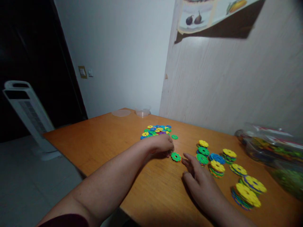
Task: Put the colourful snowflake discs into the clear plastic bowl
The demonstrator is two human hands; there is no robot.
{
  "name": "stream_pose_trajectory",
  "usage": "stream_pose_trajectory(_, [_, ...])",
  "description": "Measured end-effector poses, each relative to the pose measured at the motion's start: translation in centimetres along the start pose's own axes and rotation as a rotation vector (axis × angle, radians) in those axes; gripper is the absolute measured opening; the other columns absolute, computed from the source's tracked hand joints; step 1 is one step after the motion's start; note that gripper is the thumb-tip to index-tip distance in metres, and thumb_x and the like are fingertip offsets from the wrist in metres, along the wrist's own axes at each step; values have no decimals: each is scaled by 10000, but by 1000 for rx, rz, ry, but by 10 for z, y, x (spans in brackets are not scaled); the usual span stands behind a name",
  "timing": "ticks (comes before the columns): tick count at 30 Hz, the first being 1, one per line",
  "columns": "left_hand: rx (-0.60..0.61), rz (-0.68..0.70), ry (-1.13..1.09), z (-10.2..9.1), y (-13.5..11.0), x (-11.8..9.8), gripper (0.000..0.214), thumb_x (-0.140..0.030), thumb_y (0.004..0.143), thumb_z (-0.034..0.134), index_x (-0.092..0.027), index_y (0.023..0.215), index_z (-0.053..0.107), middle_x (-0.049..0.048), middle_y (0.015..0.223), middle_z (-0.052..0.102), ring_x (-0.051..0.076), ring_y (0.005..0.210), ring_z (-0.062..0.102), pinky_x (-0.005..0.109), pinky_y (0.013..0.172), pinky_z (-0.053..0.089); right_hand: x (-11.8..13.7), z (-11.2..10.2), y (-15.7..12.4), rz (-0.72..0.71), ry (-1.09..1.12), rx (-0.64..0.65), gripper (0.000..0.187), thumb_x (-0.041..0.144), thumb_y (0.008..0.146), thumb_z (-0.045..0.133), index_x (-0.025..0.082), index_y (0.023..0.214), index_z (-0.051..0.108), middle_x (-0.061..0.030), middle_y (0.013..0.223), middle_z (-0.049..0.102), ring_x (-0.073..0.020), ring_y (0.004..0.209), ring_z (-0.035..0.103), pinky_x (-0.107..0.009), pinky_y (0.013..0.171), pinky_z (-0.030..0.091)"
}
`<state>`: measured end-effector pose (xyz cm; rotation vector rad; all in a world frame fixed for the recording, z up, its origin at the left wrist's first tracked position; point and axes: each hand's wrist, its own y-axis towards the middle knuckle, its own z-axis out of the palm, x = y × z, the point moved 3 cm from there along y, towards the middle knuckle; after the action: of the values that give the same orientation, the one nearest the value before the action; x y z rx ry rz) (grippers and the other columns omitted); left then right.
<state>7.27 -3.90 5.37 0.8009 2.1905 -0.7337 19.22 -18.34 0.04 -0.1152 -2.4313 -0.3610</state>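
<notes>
My left hand [161,146] rests knuckles-up on the orange table [99,142], fingers curled under, beside a loose green flower-shaped disc [176,156]; whether it holds anything is hidden. My right hand [197,176] lies flat with fingers stretched toward that green disc, just right of it. Behind the left hand lies a heap of mixed coloured discs [156,130] and a single green disc [174,136]. To the right stand several short stacks of discs [216,168], many topped yellow, green or blue.
A clear plastic bag of more discs [272,148] lies at the table's right edge. A clear tub [142,112] and its lid [121,113] sit at the far corner. A white tower fan [28,113] stands on the floor left. A pale wooden panel rises behind the table.
</notes>
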Motion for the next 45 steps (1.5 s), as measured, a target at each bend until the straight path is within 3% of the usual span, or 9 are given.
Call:
stream_pose_trajectory(7, [-35, 68, 3, -9, 5, 7, 142, -190, 754, 508, -150, 661, 607, 7, 569, 596, 116, 512, 541, 216, 503, 413, -5, 0, -1, -9, -34, 6, 599, 243, 847, 424, 198, 1437, 334, -107, 1337, 584, -216, 1225, 546, -403, 1001, 429])
stream_pose_trajectory(11, [-278, 140, 157, -45, 0, 15, 182, -275, 761, 537, -144, 655, 605, -7, 572, 553, 107, 520, 465, 219, 487, 336, -5, -1, -1, -1, -56, -9, 580, 266, 843, 444, 210, 1416, 375, -96, 1293, 615, -221, 1173, 582, -398, 966, 452])
stream_pose_trajectory(14, [-482, 82, 303, -71, -3, 25, 150, -249, 741, 542, -140, 665, 609, -9, 587, 527, 110, 552, 440, 228, 511, 313, -5, -2, -2, -17, -57, -29, 544, 274, 846, 450, 213, 1386, 417, -90, 1284, 619, -217, 1167, 586, -390, 965, 454])
stream_pose_trajectory(17, [-536, -9, 419, -82, -2, 35, 98, -192, 702, 551, -142, 707, 635, 14, 653, 580, 130, 610, 482, 240, 557, 344, -4, -2, -3, -42, -53, -37, 507, 278, 856, 448, 217, 1360, 447, -83, 1293, 612, -210, 1187, 573, -386, 986, 444])
stream_pose_trajectory(24, [-418, -133, 565, -81, 7, 55, 203, -307, 684, 605, -174, 814, 686, 55, 772, 670, 182, 690, 582, 256, 598, 413, -5, -3, -4, -81, -60, -45, 468, 325, 878, 459, 209, 1330, 484, -82, 1300, 608, -218, 1197, 565, -392, 990, 451])
stream_pose_trajectory(29, [-511, -57, 690, -73, 16, 55, 388, -483, 695, 601, -262, 997, 704, 75, 1006, 683, 265, 937, 602, 346, 769, 471, -5, -2, -3, -79, -69, -42, 442, 343, 885, 459, 217, 1306, 504, -75, 1291, 613, -223, 1190, 567, -396, 984, 457])
stream_pose_trajectory(33, [-483, -33, 786, -64, 19, 53, 353, -443, 710, 580, -272, 989, 711, 89, 1081, 663, 304, 1011, 582, 407, 821, 467, -2, -3, -3, -84, -86, -43, 413, 351, 897, 446, 211, 1278, 519, -72, 1273, 618, -216, 1174, 573, -392, 988, 450])
stream_pose_trajectory(40, [-496, -55, 795, -63, 17, 50, 253, -315, 765, 526, -277, 919, 723, 62, 1007, 690, 259, 977, 597, 383, 858, 444, 4, -5, -3, -106, -111, -41, 365, 333, 893, 446, 220, 1220, 564, -56, 1197, 643, -212, 1113, 595, -380, 959, 456])
stream_pose_trajectory(45, [-496, -60, 792, -62, 18, 51, 250, -344, 767, 530, -271, 902, 727, 73, 1009, 689, 273, 1008, 577, 407, 898, 420, 4, -6, -3, -101, -103, -31, 364, 330, 895, 446, 223, 1222, 564, -54, 1190, 642, -211, 1100, 593, -365, 926, 467])
